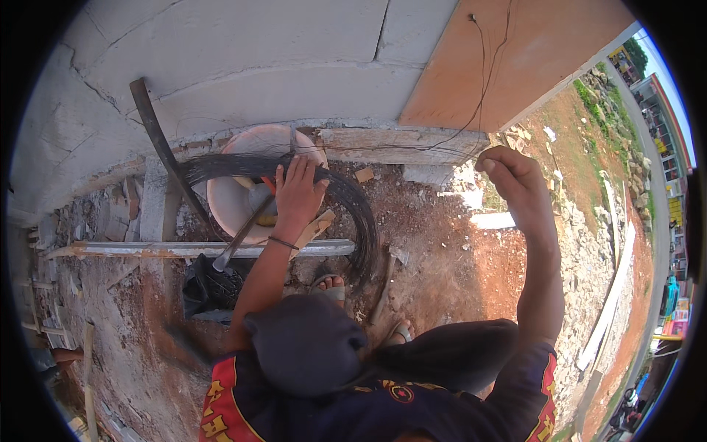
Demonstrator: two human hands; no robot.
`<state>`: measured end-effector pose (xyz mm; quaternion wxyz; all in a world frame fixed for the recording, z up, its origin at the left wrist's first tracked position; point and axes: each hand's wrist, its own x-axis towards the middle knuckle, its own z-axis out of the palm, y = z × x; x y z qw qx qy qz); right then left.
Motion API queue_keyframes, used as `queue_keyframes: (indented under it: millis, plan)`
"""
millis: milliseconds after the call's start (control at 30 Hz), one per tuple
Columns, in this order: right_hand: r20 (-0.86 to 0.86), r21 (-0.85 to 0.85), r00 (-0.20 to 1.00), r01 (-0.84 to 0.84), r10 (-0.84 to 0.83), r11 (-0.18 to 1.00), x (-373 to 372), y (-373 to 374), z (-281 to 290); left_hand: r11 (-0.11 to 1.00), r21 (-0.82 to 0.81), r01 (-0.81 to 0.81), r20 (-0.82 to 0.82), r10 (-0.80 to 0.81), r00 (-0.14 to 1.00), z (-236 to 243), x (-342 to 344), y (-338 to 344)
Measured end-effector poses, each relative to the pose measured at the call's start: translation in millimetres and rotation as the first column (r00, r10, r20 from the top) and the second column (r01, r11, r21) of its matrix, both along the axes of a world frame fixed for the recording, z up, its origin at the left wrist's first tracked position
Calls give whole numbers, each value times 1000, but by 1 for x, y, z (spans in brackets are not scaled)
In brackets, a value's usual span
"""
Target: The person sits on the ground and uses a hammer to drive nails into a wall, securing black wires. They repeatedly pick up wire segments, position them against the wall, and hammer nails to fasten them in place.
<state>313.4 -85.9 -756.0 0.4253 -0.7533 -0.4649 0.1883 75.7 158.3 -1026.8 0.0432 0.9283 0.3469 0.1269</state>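
Across tub [224,210], rests spread L hand [297,188] on black wire bundle [353,197]; R of tub, seemingly pinches thin strand [390,149] w/ closed R hand [512,173]. Prob. springy, heavy bunched, light singly; best held mid-length, over tub.

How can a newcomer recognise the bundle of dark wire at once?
Find the grey wall, then the pale round basin at its foot. The bundle of dark wire runs across this basin, under the person's left hand, then curves downward in the picture, right of it. Unlike the single wide dark strip near its left end, it consists of many thin strands.
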Motion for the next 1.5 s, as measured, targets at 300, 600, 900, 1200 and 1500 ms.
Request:
queue_keyframes:
  millis: [300, 600, 900, 1200, 1500]
  plan:
    - [58, 238, 939, 317, -340, 918, 16, -134, 43, 398, -706, 587, 174, -705, 687, 160, 57, -54]
    - [53, -37, 997, 50, -48, 998, -9, -148, -84, 139, -314, 939, 743, 652, 152, 302, 110, -91]
    - [206, 166, 975, 51, -86, 985, 0, -135, -43, -110, -510, 853, 819, 240, 520, 278, 141, -189]
    - [-208, 514, 886, 460, -416, 724, -23, -93, 37, 48, -673, 738, 736, -59, 674, 247, 136, -228]
    - [-238, 482, 853, 519, -465, 705, -13, -101, 26, 151, -665, 732, 689, -255, 679, 244, 134, -215]
